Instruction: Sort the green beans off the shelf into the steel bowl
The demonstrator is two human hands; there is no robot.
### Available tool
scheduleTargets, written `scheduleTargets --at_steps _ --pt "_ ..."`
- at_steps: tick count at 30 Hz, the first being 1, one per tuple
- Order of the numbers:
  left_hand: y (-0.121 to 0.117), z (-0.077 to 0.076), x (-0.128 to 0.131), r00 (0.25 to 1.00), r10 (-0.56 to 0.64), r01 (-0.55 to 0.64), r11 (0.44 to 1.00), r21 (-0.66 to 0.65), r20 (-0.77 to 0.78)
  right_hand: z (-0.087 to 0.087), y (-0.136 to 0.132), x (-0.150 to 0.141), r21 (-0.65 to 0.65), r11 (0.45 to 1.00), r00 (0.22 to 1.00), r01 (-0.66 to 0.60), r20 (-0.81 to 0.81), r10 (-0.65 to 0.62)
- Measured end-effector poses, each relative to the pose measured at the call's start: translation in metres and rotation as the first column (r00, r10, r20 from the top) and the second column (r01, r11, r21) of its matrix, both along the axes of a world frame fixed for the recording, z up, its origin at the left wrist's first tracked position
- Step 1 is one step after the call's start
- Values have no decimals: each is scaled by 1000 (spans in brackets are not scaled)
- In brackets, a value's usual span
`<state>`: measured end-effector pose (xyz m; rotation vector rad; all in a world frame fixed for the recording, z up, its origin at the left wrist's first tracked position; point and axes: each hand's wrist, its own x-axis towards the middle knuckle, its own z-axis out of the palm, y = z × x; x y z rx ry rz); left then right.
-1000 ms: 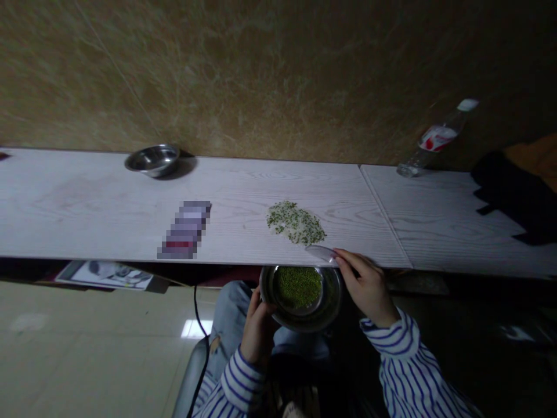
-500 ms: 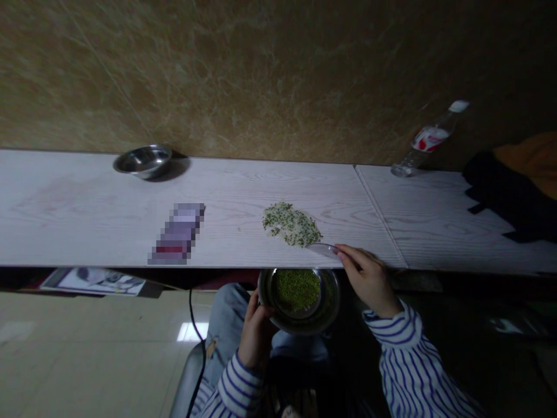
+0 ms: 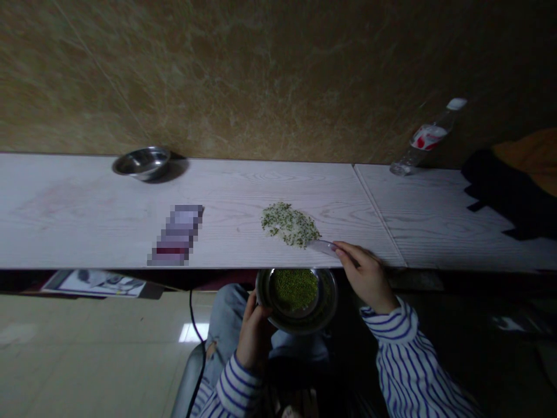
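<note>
On the pale desk [image 3: 226, 186] lies a green-and-white grain pile [image 3: 290, 225], best nudged gently with the clear tool [image 3: 324, 247] pinched in the fingers of the right hand [image 3: 369, 278], the left hand [image 3: 255, 337] curled onto the steel bowl [image 3: 328, 299] below the near edge.

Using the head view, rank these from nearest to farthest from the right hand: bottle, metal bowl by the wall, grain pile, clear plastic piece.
1. Clear plastic piece: held in the right hand.
2. Grain pile: on the table, ahead and to the hand's left.
3. Bottle: ahead and right, near the wall.
4. Metal bowl: far left, by the wall.
</note>
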<state>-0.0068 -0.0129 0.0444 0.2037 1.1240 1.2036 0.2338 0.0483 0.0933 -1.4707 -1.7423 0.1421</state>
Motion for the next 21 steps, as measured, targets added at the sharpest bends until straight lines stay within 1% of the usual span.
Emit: scheduleTargets --at_steps 3,9,13,15,18,21 --pt "0 -2 0 1000 1 -1 1000 -4 -4 0 -1 2 -8 1000 1000 -22 -5 22" --pt "0 -1 1 1000 -2 2 1000 -12 6 -4 0 1 5 1000 1000 2 -29 -2" --pt "0 2 -2 999 -28 29 1000 -3 15 -5 -2 -2 -13 999 999 -30 -42 30" --pt "0 3 -3 999 -46 46 999 5 24 -6 -4 -2 -11 1000 998 -27 -51 27" --pt "-1 3 -2 999 -25 24 1000 8 25 -8 -5 -2 -11 1000 998 -3 -70 2" --pt "-1 2 0 1000 -1 1 1000 -4 17 -8 -5 -4 -22 1000 997 -12 -74 10"
